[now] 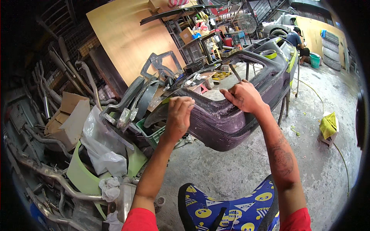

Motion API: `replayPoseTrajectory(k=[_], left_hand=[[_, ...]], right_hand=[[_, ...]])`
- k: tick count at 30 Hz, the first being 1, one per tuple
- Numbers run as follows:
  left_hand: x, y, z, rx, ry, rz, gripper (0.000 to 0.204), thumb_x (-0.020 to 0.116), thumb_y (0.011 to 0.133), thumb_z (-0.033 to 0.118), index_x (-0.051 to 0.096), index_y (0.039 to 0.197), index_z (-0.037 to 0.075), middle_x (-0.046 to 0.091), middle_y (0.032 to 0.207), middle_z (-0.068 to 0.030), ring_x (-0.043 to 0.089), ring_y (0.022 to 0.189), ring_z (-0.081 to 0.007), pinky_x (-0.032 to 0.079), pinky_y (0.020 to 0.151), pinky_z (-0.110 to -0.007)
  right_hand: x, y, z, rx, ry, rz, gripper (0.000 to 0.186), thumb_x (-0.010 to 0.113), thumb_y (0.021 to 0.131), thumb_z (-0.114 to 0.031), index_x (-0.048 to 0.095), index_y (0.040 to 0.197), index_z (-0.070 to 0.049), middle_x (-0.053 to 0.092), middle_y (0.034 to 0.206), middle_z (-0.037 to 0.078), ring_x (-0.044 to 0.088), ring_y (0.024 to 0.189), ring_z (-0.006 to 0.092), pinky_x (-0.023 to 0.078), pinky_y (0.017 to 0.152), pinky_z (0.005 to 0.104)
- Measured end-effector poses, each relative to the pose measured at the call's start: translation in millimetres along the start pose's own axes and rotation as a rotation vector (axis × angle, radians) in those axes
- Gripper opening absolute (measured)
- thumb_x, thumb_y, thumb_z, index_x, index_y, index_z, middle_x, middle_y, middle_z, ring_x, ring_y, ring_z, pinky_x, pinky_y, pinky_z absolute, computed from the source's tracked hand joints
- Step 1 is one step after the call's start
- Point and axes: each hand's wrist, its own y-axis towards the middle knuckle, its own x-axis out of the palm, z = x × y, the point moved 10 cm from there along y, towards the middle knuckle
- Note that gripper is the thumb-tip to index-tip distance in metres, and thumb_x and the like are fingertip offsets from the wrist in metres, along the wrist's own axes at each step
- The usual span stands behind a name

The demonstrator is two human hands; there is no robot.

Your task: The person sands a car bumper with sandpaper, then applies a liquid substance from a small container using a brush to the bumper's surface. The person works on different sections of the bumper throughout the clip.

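Observation:
A large car bumper (223, 134), dark purple-grey with woven-patterned patches, is raised on metal legs (287, 103) in front of me. My left hand (178, 117) has its fingers bent and pressed together on the bumper's upper left edge, beside a small yellow-green strip (166, 100). My right hand (244, 98) is curled over the upper edge farther right, thumb pointing left. The hidden fingertips leave details of both grips unclear. A roll of yellow-green tape (268, 52) lies on the far part of the bumper. Blue cartoon-patterned fabric (227, 204) shows below me.
Exhaust pipes (58, 181), cardboard (65, 123), plastic sheeting (104, 154) and a green crate (146, 134) crowd the left. A box with yellow cloth (327, 127) and a hose (339, 152) lie right. A seated person (295, 41) is behind, near tires (331, 50).

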Motion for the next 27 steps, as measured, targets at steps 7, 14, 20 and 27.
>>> replayPoseTrajectory(k=[7, 14, 20, 27], left_hand=[[-1.7, 1.7, -2.2, 0.009, 0.016, -0.010, 0.020, 0.068, 0.089, -0.002, 0.067, 0.108, 0.005, 0.064, 0.115, -0.0085, 0.056, 0.107, -0.0306, 0.046, 0.095, -0.042], [6.7, -5.0, 7.2, 0.021, -0.036, -0.058, 0.013, 0.060, 0.097, 0.002, 0.067, 0.108, 0.003, 0.064, 0.113, -0.0096, 0.055, 0.107, -0.0308, 0.045, 0.094, -0.041], [-22.4, -13.8, -26.3, -0.370, -0.291, 0.207, 0.021, 0.057, 0.106, 0.019, 0.066, 0.115, 0.002, 0.068, 0.114, -0.0090, 0.064, 0.105, -0.0232, 0.050, 0.092, -0.035], [18.8, -72.4, -95.6, -1.154, -1.405, 0.524, 0.032, 0.061, 0.104, 0.024, 0.063, 0.127, 0.002, 0.068, 0.117, -0.0120, 0.066, 0.103, -0.0186, 0.055, 0.080, -0.034]], right_hand=[[4.1, 0.3, 7.3, 0.012, -0.025, -0.003, 0.061, 0.053, 0.104, -0.041, 0.060, 0.057, -0.002, 0.058, 0.060, 0.021, 0.059, 0.068, 0.0453, 0.047, 0.075, 0.0488], [5.2, -1.0, 0.9, -0.029, -0.010, -0.003, 0.059, 0.054, 0.104, -0.040, 0.061, 0.059, -0.002, 0.057, 0.061, 0.022, 0.058, 0.068, 0.0453, 0.047, 0.074, 0.0487], [-0.4, -2.0, 5.1, -0.013, -0.017, 0.007, 0.061, 0.053, 0.104, -0.041, 0.060, 0.058, -0.002, 0.057, 0.060, 0.022, 0.058, 0.068, 0.0456, 0.048, 0.075, 0.0485], [1.7, 0.6, 0.1, 0.003, -0.017, -0.007, 0.064, 0.053, 0.104, -0.044, 0.059, 0.057, 0.000, 0.055, 0.057, 0.022, 0.058, 0.066, 0.0453, 0.047, 0.077, 0.0479]])
